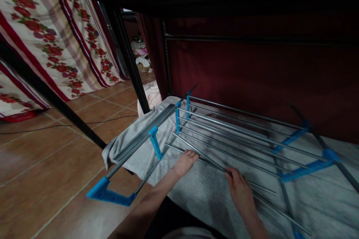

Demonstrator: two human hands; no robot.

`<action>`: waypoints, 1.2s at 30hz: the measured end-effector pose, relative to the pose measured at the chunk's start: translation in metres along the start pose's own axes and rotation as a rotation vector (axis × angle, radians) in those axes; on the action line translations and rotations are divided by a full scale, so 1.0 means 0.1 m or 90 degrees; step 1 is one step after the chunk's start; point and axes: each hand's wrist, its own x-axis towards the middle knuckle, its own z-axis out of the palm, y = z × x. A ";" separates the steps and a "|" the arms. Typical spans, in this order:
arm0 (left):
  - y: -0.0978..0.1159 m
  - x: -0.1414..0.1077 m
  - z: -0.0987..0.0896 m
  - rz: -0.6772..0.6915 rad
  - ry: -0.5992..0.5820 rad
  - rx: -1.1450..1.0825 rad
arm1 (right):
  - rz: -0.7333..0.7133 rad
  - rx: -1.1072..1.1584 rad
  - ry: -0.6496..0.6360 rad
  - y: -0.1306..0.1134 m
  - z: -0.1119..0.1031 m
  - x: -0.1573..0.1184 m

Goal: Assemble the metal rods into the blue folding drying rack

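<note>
Grey metal, two loose rods on a grey blanket (196, 190): we see them lying in front of the rack (252, 134), crossing at a narrow angle between our hands. Right hand (240, 190) is clamped on the steeper rod (200, 152), near the crossing. Left hand (185, 162) lies palm-down over the flatter rod (175, 147); whether its fingers grip, we can't tell. Hands apart. Main risk, we judge: the steeper rod's far tip sits just beside a blue upright (177, 120), so a careless swing could knock it; rods could also roll or slip, the blanket being soft and uneven. Pushing leftward might shift the rack, whose nearest blue bracket (117, 197) juts past the blanket's edge over the floor (70, 164). Hard to make out: the right palm hides part of both rods, so we can't say if it also touches the flatter one. The rack's right end is dim, partly cut off; the bottom-edge blue piece (298, 235) barely shows.
</note>
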 end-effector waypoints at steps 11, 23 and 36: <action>0.05 -0.03 0.19 -0.059 0.091 -0.094 | -0.056 0.007 -0.017 -0.03 0.07 -0.39; 0.27 -1.24 0.14 -0.301 0.193 -0.259 | -0.116 0.014 -0.074 -0.10 0.27 -0.65; -0.11 -0.98 -0.09 -0.746 0.311 -0.957 | 0.020 -0.031 -0.196 -0.63 0.16 -0.42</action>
